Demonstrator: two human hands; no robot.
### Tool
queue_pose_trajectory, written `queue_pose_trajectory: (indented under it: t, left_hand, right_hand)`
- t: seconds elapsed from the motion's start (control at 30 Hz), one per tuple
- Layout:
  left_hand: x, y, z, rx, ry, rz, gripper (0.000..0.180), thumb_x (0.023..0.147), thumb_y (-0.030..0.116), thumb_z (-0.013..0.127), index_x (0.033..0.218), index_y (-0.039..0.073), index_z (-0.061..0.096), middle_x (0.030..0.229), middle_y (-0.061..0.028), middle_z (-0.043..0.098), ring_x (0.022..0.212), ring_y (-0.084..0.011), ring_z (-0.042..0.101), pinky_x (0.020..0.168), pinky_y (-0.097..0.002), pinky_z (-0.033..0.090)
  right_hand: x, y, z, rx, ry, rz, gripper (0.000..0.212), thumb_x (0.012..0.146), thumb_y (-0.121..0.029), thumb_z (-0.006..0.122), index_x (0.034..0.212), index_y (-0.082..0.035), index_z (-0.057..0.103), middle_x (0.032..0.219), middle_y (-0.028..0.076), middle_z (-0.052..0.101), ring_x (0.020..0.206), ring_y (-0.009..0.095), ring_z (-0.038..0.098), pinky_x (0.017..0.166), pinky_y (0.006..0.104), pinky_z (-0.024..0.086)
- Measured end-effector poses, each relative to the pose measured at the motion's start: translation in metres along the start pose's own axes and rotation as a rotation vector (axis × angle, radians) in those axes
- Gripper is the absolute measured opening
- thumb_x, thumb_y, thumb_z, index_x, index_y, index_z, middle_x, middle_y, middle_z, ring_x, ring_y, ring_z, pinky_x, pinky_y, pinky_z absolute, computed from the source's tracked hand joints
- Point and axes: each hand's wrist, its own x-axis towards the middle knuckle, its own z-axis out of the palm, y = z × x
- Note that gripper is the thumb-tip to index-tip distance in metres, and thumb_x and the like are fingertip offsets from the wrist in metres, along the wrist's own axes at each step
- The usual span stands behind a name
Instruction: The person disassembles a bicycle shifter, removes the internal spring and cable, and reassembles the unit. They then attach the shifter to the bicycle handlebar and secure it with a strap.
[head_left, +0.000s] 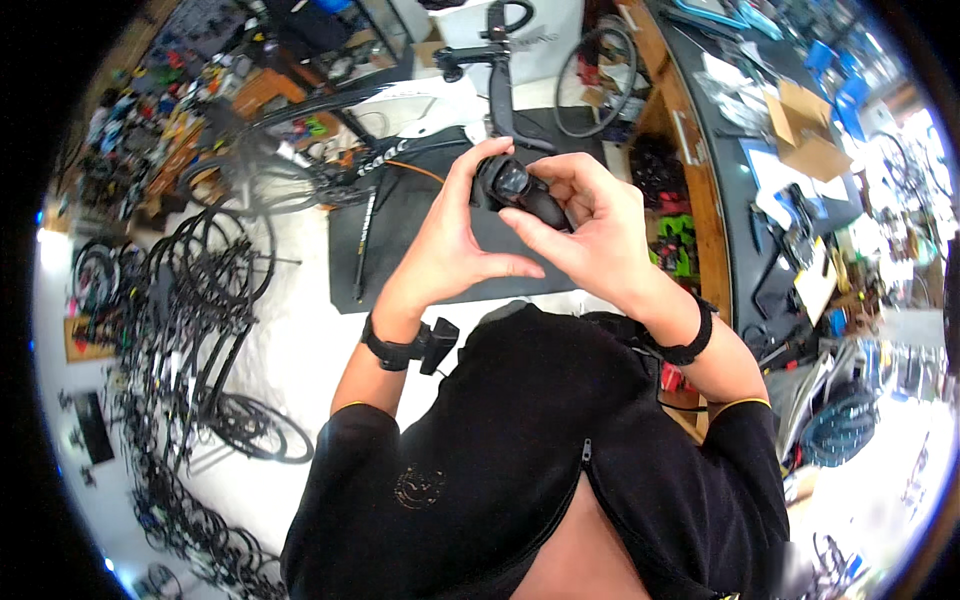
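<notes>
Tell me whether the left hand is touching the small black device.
Touching. The head view shows the left hand with its fingers curled round the black device, no gap between them.

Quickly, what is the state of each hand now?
Left hand: closed on the small black device.
Right hand: closed on the same device.

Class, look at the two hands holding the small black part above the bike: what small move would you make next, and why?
Probably turn the black part slightly so its glossy face tilts toward the eyes. Both hands share it: the left hand pinches its upper left side, while the right hand cradles it from the right with fingers curled behind. It sits raised in front of the bicycle, apart from it, so inspecting it seems the likely step.
</notes>
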Motion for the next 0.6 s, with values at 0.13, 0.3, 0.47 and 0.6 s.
queue_pose_trajectory:
  t: [0.13, 0.3, 0.47, 0.6]
  left_hand:
    - [-0.02, 0.006, 0.014, 0.041, 0.265, 0.001, 0.077, 0.071, 0.017, 0.087, 0.134, 0.007, 0.045, 0.128, -0.0108, 0.058, 0.119, -0.0239, 0.057, 0.103, -0.0362, 0.043]
    - [-0.053, 0.058, -0.002, -0.022, 0.307, 0.04, 0.097, 0.066, 0.033, 0.091, 0.142, 0.004, 0.038, 0.135, -0.0138, 0.052, 0.125, -0.0253, 0.051, 0.107, -0.0373, 0.039]
    - [-0.101, 0.102, 0.035, 0.446, 0.601, -0.223, 0.119, 0.054, 0.038, 0.095, 0.144, -0.002, 0.028, 0.132, -0.0168, 0.048, 0.124, -0.0299, 0.049, 0.105, -0.0401, 0.04]
    - [-0.124, 0.136, 0.034, 0.905, 0.635, -0.366, 0.114, 0.053, 0.034, 0.095, 0.139, -0.005, 0.031, 0.129, -0.0186, 0.044, 0.119, -0.0331, 0.05, 0.103, -0.0407, 0.042]
  right_hand:
    - [0.001, -0.02, -0.002, 0.413, -0.117, 0.062, 0.039, 0.078, -0.008, 0.082, 0.108, 0.003, 0.06, 0.077, 0.006, 0.066, 0.069, 0.004, 0.059, 0.061, 0.0219, 0.051]
    - [-0.003, -0.04, -0.006, 0.585, -0.342, 0.04, 0.037, 0.08, -0.002, 0.078, 0.109, 0.008, 0.057, 0.083, 0.002, 0.063, 0.077, 0.002, 0.057, 0.067, 0.0186, 0.05]
    - [-0.01, -0.062, 0.034, 0.965, -0.402, 0.072, 0.036, 0.084, -0.007, 0.076, 0.11, 0.008, 0.056, 0.075, 0.003, 0.063, 0.07, 0.005, 0.06, 0.06, 0.0196, 0.049]
    - [-0.007, -0.076, 0.07, 0.852, -0.42, -0.002, 0.034, 0.083, -0.016, 0.076, 0.102, 0.008, 0.061, 0.069, 0.004, 0.059, 0.059, 0.004, 0.05, 0.05, 0.0226, 0.039]
